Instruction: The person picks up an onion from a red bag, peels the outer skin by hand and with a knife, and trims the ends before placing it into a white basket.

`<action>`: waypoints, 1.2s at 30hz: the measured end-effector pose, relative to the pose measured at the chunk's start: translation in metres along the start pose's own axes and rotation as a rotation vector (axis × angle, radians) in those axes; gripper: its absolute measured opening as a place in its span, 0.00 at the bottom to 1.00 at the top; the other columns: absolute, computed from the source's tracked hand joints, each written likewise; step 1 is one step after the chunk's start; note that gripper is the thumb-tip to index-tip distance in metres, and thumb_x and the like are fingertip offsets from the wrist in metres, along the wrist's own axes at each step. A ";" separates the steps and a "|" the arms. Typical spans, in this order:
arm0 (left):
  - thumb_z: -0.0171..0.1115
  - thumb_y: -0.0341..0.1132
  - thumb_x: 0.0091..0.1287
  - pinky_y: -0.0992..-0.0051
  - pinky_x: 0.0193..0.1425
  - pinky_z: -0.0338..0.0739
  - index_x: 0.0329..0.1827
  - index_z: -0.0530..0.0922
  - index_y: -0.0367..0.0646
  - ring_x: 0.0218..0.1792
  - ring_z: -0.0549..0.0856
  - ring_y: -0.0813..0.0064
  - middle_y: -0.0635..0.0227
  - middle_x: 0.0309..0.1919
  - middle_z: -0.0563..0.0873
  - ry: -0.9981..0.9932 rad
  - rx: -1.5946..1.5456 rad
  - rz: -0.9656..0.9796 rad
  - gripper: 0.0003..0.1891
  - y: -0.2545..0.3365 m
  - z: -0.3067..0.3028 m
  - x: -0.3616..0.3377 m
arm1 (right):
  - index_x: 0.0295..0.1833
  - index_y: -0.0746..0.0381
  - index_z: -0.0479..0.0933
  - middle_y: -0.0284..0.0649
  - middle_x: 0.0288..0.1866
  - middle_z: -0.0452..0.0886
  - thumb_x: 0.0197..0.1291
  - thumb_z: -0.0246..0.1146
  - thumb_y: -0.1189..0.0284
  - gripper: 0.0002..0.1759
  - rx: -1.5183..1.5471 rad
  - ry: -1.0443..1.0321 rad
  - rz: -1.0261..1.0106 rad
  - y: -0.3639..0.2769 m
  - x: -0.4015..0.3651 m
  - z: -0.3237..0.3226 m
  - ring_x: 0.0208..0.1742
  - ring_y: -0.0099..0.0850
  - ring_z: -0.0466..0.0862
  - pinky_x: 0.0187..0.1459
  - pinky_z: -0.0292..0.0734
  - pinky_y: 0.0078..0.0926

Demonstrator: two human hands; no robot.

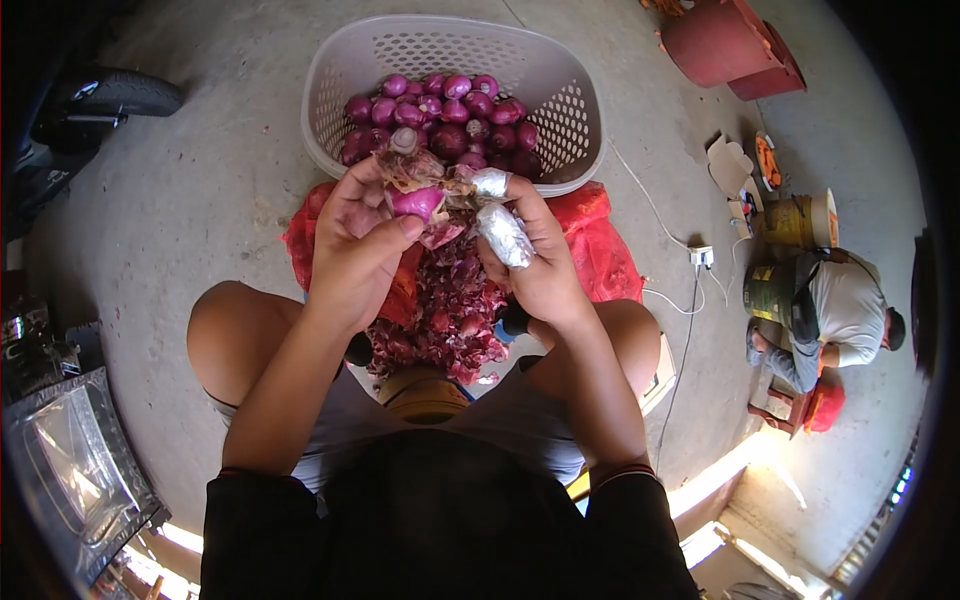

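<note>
My left hand is closed around a red onion, its thumb pressing on the purple side. Dry brown skin hangs loose from the onion's top. My right hand has silver wrapping on its thumb and index finger. Those two fingertips pinch onion skin at the onion's right side. Below both hands lies a heap of purple onion peels between my legs, on a red mesh sack. Just beyond my hands, a grey plastic basket holds many smooth red onions.
A white power strip with cords lies on the concrete floor to the right. Further right, another person sits bent over near buckets. Red tubs stand at the upper right. A black tyre is at the upper left.
</note>
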State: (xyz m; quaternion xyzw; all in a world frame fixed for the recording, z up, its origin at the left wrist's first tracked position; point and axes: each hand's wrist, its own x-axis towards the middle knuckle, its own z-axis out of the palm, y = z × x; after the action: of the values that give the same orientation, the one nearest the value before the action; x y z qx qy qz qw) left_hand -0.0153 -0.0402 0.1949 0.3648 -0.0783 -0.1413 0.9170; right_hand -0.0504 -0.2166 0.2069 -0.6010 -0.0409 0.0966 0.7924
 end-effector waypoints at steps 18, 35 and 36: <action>0.59 0.17 0.59 0.70 0.60 0.72 0.60 0.66 0.43 0.57 0.76 0.71 0.63 0.55 0.75 0.057 -0.072 -0.030 0.25 -0.009 0.003 -0.004 | 0.71 0.58 0.51 0.33 0.32 0.68 0.66 0.51 0.74 0.30 -0.102 0.003 -0.032 0.003 -0.001 0.012 0.29 0.19 0.67 0.32 0.62 0.17; 0.61 0.17 0.59 0.71 0.60 0.72 0.58 0.70 0.37 0.56 0.77 0.71 0.61 0.55 0.77 0.018 -0.040 0.055 0.23 -0.017 0.000 -0.010 | 0.66 0.54 0.56 0.30 0.42 0.69 0.61 0.56 0.77 0.28 0.243 -0.043 -0.008 0.016 -0.003 0.008 0.27 0.14 0.66 0.24 0.59 0.12; 0.60 0.17 0.59 0.71 0.60 0.72 0.59 0.70 0.37 0.56 0.77 0.71 0.60 0.55 0.77 0.013 -0.041 0.062 0.23 -0.016 0.000 -0.010 | 0.65 0.53 0.56 0.29 0.37 0.67 0.62 0.56 0.77 0.28 0.257 -0.057 0.010 0.014 -0.003 0.008 0.23 0.13 0.63 0.21 0.56 0.12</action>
State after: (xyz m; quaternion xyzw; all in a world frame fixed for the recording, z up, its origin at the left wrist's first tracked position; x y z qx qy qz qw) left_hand -0.0281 -0.0484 0.1833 0.3441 -0.0807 -0.1123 0.9287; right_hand -0.0564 -0.2060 0.1955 -0.4919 -0.0478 0.1221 0.8607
